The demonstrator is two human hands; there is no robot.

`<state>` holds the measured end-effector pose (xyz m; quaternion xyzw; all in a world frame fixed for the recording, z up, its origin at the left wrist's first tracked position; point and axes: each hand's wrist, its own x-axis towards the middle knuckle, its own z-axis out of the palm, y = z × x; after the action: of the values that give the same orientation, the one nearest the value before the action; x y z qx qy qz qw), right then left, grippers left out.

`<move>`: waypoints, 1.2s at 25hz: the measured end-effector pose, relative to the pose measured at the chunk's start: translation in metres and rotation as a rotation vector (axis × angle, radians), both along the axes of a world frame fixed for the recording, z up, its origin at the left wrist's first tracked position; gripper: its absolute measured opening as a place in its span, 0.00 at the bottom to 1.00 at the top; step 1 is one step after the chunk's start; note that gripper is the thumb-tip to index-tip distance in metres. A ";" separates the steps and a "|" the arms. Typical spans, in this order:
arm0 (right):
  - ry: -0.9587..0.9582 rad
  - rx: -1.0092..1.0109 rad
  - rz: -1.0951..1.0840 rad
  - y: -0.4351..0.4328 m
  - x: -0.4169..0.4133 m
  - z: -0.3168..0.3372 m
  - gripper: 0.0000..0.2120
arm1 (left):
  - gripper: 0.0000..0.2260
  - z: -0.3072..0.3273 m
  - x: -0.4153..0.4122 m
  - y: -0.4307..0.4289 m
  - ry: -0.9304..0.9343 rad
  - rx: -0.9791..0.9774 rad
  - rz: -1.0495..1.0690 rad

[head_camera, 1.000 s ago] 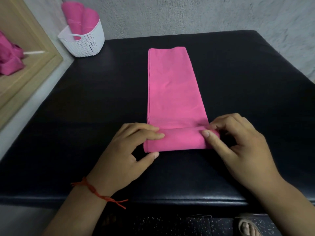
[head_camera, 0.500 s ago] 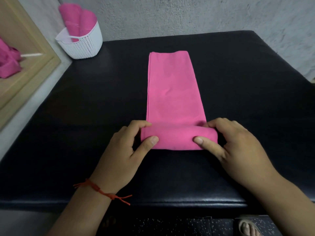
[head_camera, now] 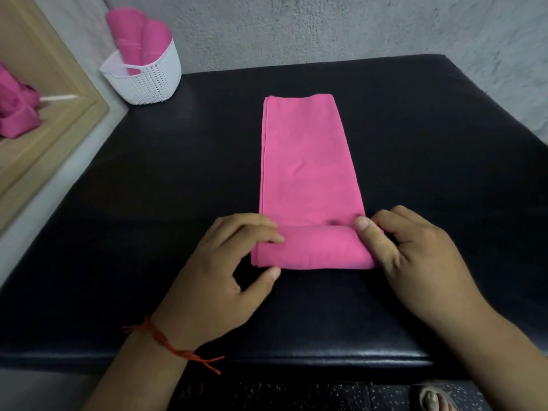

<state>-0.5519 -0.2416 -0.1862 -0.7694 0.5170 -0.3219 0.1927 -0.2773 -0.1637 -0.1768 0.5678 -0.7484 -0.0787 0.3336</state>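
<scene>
Left wrist: I see a red thread bracelet (head_camera: 166, 342) closest to the camera, clear of the work.
Left hand: my left hand (head_camera: 213, 271) is curled over the left end of the roll (head_camera: 317, 247), fingers on top and thumb at its near edge, gripping so that end cannot loosen.
Right hand: my right hand (head_camera: 415, 262) clasps the right end, thumb pressed on top and fingers bent behind it. I read the matched grip as keeping both ends level.
Towel: the pink towel (head_camera: 308, 173) lies folded into a long strip on the black padded table (head_camera: 148, 232), its near end rolled up and the rest flat, pointing away from me. Most of its length is unrolled, so I judge the rolling to be at an early stage.
Basket: a white basket (head_camera: 148, 81) at the far left corner holds rolled pink towels (head_camera: 139, 40) standing upright, probably where this one goes.
Ledge: more pink cloth (head_camera: 14, 114) sits on a wooden ledge at far left.
</scene>
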 end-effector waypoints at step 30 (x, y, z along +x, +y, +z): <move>-0.079 0.039 0.003 0.004 -0.009 0.004 0.15 | 0.09 0.008 -0.014 -0.007 0.067 -0.061 0.023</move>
<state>-0.5608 -0.2380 -0.1827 -0.7529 0.5140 -0.3417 0.2283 -0.2918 -0.1706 -0.1688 0.5627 -0.7324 -0.0709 0.3767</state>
